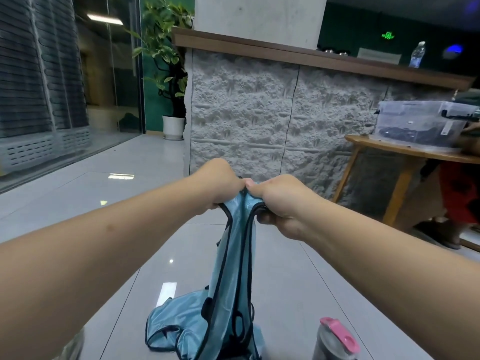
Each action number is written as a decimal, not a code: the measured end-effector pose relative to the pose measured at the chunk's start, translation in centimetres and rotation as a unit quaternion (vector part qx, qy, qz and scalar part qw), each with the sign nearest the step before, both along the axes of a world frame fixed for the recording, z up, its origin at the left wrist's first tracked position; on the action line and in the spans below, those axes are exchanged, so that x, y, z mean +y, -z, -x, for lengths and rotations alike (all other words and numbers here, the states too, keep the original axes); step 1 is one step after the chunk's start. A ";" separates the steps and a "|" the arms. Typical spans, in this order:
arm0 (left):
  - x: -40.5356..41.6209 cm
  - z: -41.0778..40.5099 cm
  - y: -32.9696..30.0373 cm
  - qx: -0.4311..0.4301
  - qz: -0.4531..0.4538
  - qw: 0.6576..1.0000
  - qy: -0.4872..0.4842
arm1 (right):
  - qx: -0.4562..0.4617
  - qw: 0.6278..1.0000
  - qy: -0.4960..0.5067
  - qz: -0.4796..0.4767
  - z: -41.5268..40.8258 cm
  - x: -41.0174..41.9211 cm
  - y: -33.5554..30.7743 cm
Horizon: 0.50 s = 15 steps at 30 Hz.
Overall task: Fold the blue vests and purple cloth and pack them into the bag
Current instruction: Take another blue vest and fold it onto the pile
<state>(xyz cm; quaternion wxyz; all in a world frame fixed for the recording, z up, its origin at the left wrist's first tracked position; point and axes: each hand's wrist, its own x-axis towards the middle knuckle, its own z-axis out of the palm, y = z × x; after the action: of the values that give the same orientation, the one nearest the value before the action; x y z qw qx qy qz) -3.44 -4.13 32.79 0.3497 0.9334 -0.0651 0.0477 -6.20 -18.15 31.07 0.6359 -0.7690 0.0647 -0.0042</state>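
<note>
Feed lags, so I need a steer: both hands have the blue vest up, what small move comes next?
Probably draw the left hand and right hand apart: they grip the blue vest bunched together at its top, so it hangs narrow.

No text is legible. A green illuminated sign hangs on the dark wall; its symbol is too blurred to read.

The blue vest is thin, slightly shiny mesh cloth with dark binding. Below it the floor is glossy pale tile. Behind the vest, the counter front is rough, stone-like grey under a matt wooden top; the storage box looks like clear plastic.
</note>
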 end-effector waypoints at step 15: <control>-0.1 1.6 -2.2 0.195 0.203 0.956 0.079 | -0.076 0.965 -0.118 0.223 1.9 -0.4 -0.7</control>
<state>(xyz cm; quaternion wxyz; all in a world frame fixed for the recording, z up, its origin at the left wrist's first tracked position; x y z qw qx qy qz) -5.08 -4.27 34.98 0.5403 0.8258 -0.0581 -0.1506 -8.08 -18.51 31.72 0.4473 -0.8910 -0.0773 -0.0019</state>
